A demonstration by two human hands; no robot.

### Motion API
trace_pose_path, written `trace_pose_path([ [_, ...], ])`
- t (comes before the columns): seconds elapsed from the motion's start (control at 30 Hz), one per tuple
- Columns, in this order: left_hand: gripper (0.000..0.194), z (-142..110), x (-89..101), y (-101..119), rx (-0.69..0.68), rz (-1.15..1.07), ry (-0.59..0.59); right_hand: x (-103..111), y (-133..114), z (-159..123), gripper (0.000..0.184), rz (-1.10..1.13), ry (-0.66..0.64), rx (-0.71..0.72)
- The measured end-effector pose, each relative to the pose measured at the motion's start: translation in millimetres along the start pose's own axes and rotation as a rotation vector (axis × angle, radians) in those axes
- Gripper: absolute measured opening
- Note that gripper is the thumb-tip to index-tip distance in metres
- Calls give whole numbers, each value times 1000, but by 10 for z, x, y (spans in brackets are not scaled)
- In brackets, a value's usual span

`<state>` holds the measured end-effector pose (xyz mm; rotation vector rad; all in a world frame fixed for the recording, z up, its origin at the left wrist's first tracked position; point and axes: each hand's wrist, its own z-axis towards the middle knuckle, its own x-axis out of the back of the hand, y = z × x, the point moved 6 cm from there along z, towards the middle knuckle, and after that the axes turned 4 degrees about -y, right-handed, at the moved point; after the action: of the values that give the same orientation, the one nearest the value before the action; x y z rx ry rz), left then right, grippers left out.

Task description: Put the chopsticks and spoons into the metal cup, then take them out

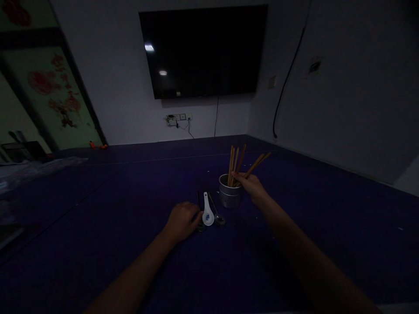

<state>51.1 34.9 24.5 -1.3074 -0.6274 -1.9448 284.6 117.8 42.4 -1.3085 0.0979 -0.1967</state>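
My right hand [251, 185] is closed at the rim of a grey metal utensil holder [230, 198], its thumb and fingers pinching chopsticks [232, 163]. Several wooden chopsticks stand in the holder, and others lean out to the right past my fingers. My left hand [183, 219] rests palm down on the purple surface, thumb apart from the bent fingers. Its thumb reaches over a dark metal spoon [200, 227], partly hidden. Beside that lies a white ceramic soup spoon [207, 216] with a blue pattern, then a second metal spoon [219, 219] nearer the holder.
The purple surface [137, 192] stretches to the walls. A large television [206, 52] hangs ahead above wall sockets [179, 117] and cables. Crumpled clear plastic [42, 168] lies at the left, with small orange objects [98, 145] near the door. The scene is dim.
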Motion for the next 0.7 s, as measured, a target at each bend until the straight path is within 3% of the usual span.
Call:
trace_pose_path([
  [0.27,28,-9,-7,-14,6,-17,4,-49,-62,204,12,186,-257,-141],
  [0.53,28,-8,-16,-16,23,-21,-12,-159,-256,285,2,139,-316,-170],
  [0.7,27,0,-54,-40,35,-20,-28,-207,-247,279,11,210,-313,-155],
])
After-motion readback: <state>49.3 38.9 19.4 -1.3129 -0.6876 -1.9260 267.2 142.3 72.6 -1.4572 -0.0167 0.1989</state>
